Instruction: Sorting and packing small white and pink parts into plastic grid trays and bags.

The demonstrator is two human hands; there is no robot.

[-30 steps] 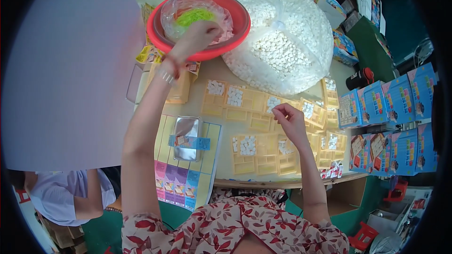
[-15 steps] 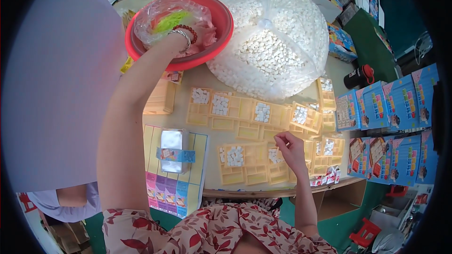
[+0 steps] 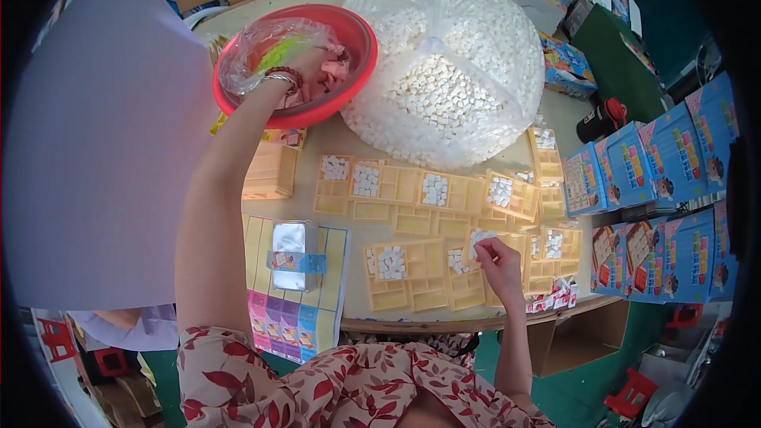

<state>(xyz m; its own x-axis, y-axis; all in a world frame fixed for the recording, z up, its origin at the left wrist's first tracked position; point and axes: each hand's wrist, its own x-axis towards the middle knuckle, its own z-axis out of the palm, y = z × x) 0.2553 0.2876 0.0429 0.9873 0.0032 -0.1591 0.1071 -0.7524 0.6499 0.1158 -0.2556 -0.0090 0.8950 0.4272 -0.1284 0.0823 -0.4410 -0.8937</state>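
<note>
My left hand [image 3: 311, 62] reaches into a red basin [image 3: 362, 63], among pink pieces [image 3: 334, 73] beside a clear plastic bag [image 3: 247, 51] with something bright green in it. Its fingers are hidden there. Over the light wooden trays [image 3: 428, 260] at the near right, my right hand [image 3: 501, 266] has thumb and fingers pinched together. Whatever the pinch holds, if anything, is too small to make out. White cubes [image 3: 479, 239] lie in a compartment right by those fingertips. More white cubes [image 3: 391, 262] fill part of a tray to the left.
A large clear bag of white cubes [image 3: 444, 95] bulges at the back. Blue boxes [image 3: 626, 166] stand along the right, near a dark bottle with a red lid [image 3: 602, 120]. A silver wrapped block [image 3: 293, 246] rests on a printed sheet [image 3: 333, 269]. Stacked wood [image 3: 269, 170] sits beyond.
The view has shifted slightly. My right hand has moved a little toward me, and white cubes now show by its fingertips. My left hand stays in the basin.
</note>
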